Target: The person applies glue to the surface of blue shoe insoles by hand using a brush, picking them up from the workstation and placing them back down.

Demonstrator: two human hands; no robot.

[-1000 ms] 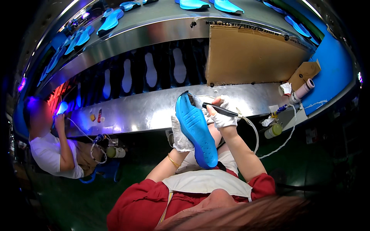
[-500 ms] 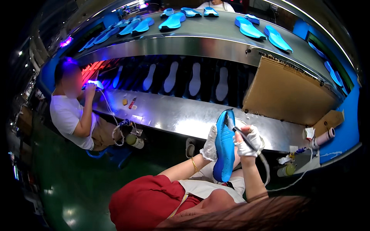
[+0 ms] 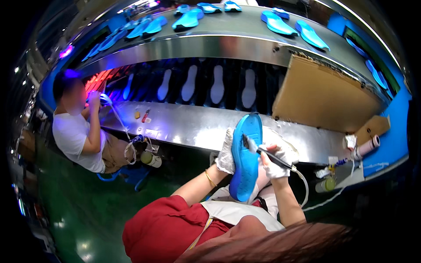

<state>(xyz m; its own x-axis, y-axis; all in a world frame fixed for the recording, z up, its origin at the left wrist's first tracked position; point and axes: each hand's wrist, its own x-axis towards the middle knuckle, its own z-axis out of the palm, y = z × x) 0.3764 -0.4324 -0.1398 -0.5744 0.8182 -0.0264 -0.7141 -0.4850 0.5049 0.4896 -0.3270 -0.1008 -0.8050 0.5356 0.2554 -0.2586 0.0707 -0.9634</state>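
My left hand, in a white glove, grips a blue shoe sole by its left edge. The sole stands tilted up over my lap, its hollow inner face toward me and one end pointing to the bench. In my right hand, gloved with bare fingertips, is a brush with a dark handle. Its pale bristles meet the inner face in the sole's upper half. A whitish hose runs down beside my right wrist, near the handle's rear end.
A shiny metal ledge runs in front of me. Beyond it lie grey sole-shaped pieces in a dark channel. Blue soles ride a raised belt. A cardboard sheet leans at right, near a jar. A co-worker sits at left.
The sole has shifted left and slightly up, and turned so more of its inner face shows. The brush has moved from near its far end down onto the inner face.
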